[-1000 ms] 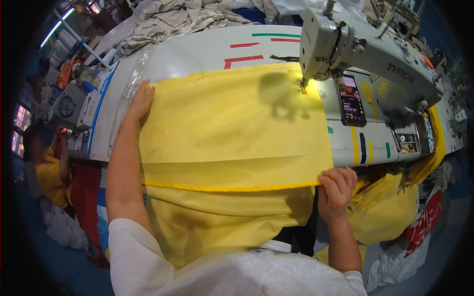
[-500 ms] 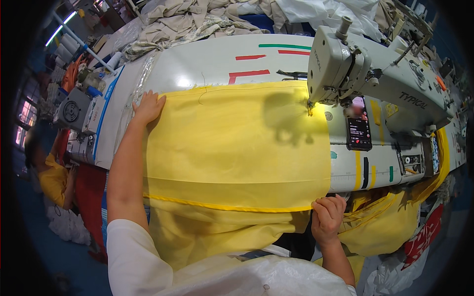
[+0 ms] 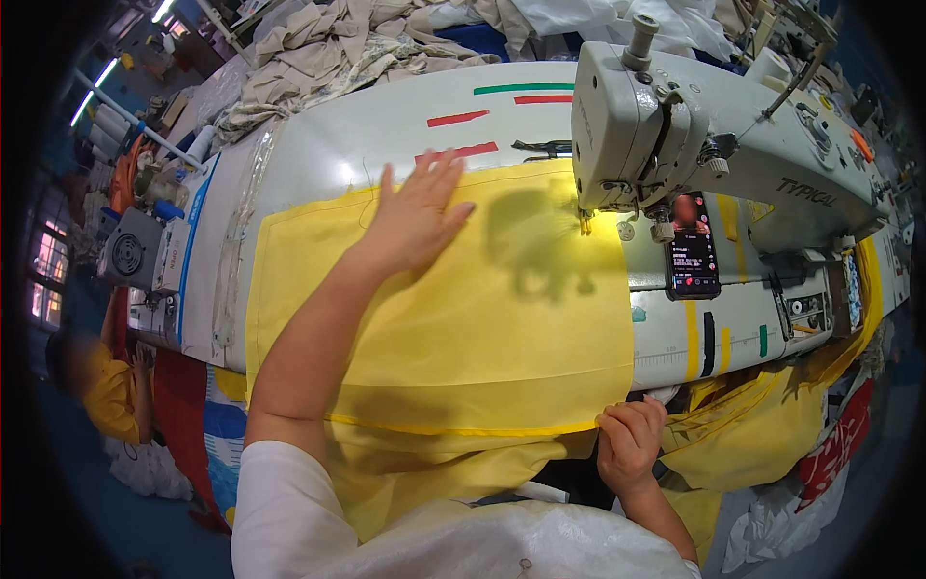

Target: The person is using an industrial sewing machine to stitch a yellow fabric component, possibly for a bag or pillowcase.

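Observation:
A yellow cloth (image 3: pixel 463 333) lies spread over the sewing table, its near part hanging over the front edge. The far right part of it is under the needle of a white sewing machine (image 3: pixel 627 125), where a lamp shines. Over the cloth's far edge my left hand (image 3: pixel 417 217) is stretched flat with fingers spread; whether it presses on the cloth I cannot tell. My right hand (image 3: pixel 630 439) has its fingers closed on the near right corner of the cloth, at the bright yellow hem. A loose dark thread trails along the far edge.
Right of the needle a phone (image 3: pixel 694 251) lies on the table (image 3: pixel 386 121). Heaped beige fabric (image 3: pixel 357 58) fills the back. More yellow cloth (image 3: pixel 752 434) hangs at the right. At the far left, another person in a yellow top (image 3: pixel 108 396) sits by another machine (image 3: pixel 154 253).
My left hand has moved from the cloth's far left corner rightward along its far edge. My right hand keeps its grip on the near corner. The whole view has shifted slightly.

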`<control>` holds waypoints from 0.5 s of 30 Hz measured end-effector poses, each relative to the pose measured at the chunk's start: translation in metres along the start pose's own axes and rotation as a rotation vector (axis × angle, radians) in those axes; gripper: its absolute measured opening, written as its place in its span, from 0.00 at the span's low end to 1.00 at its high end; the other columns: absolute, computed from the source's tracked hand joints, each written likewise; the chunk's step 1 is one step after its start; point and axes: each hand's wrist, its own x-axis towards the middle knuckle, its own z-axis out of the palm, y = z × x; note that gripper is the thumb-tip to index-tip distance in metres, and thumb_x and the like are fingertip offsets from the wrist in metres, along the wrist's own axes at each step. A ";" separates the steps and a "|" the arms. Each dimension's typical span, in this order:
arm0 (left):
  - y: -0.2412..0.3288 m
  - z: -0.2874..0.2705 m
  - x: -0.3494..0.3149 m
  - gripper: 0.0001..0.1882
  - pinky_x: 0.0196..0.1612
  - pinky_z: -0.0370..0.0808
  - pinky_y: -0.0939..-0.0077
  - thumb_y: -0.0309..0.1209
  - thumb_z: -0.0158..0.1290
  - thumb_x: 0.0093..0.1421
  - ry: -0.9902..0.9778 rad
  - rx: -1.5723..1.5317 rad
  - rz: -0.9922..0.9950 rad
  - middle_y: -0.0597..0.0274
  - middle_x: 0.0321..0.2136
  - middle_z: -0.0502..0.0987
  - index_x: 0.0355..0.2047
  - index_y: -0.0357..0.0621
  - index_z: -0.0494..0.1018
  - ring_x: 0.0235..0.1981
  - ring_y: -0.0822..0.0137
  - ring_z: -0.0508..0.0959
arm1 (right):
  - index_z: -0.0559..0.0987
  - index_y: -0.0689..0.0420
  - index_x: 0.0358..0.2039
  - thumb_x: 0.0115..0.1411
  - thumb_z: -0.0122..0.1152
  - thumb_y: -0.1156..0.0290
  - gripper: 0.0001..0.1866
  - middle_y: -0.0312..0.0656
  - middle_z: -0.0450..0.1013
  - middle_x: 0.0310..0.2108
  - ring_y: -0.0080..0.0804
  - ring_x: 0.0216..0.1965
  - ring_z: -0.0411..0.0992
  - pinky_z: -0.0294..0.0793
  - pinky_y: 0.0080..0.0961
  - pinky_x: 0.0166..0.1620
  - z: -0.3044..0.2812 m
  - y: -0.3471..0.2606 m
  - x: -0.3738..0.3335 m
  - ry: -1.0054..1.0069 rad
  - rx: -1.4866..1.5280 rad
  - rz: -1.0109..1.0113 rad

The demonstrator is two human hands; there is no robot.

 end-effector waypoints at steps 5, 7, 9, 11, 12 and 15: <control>0.019 0.020 0.001 0.34 0.64 0.37 0.52 0.53 0.34 0.63 0.156 -0.059 0.355 0.60 0.65 0.44 0.64 0.46 0.46 0.66 0.61 0.43 | 0.77 0.57 0.26 0.39 0.59 0.83 0.11 0.38 0.71 0.29 0.36 0.34 0.69 0.62 0.40 0.48 -0.001 0.000 0.000 -0.008 0.018 -0.014; 0.018 0.021 0.004 0.34 0.64 0.37 0.51 0.53 0.34 0.63 0.142 -0.085 0.355 0.60 0.65 0.45 0.63 0.46 0.47 0.66 0.61 0.43 | 0.78 0.56 0.27 0.37 0.58 0.81 0.12 0.37 0.72 0.30 0.35 0.35 0.69 0.62 0.40 0.48 -0.001 0.001 -0.002 -0.012 0.011 -0.009; 0.024 0.016 0.005 0.34 0.64 0.37 0.51 0.53 0.34 0.63 0.129 -0.114 0.365 0.60 0.65 0.46 0.63 0.46 0.48 0.66 0.60 0.44 | 0.78 0.56 0.27 0.37 0.59 0.81 0.12 0.37 0.71 0.30 0.35 0.34 0.69 0.63 0.39 0.48 0.000 0.003 -0.002 -0.004 0.007 0.002; 0.040 0.006 0.007 0.33 0.64 0.36 0.53 0.49 0.38 0.63 0.097 -0.003 0.266 0.59 0.65 0.45 0.64 0.48 0.46 0.66 0.59 0.43 | 0.78 0.56 0.27 0.37 0.58 0.81 0.12 0.37 0.71 0.30 0.35 0.34 0.69 0.63 0.39 0.48 0.001 0.005 -0.003 0.000 0.000 0.006; 0.042 0.009 0.006 0.33 0.64 0.36 0.53 0.49 0.38 0.63 0.091 -0.006 0.272 0.59 0.65 0.45 0.64 0.48 0.46 0.66 0.59 0.43 | 0.78 0.56 0.27 0.37 0.58 0.81 0.12 0.37 0.71 0.30 0.35 0.34 0.69 0.63 0.39 0.48 0.000 0.005 -0.004 0.000 0.008 -0.002; 0.041 0.018 0.006 0.34 0.64 0.36 0.52 0.49 0.39 0.62 0.188 -0.070 0.355 0.59 0.65 0.46 0.63 0.47 0.48 0.66 0.59 0.44 | 0.78 0.56 0.27 0.37 0.58 0.81 0.12 0.37 0.71 0.30 0.35 0.34 0.69 0.63 0.39 0.47 0.000 0.006 -0.004 0.005 0.027 -0.024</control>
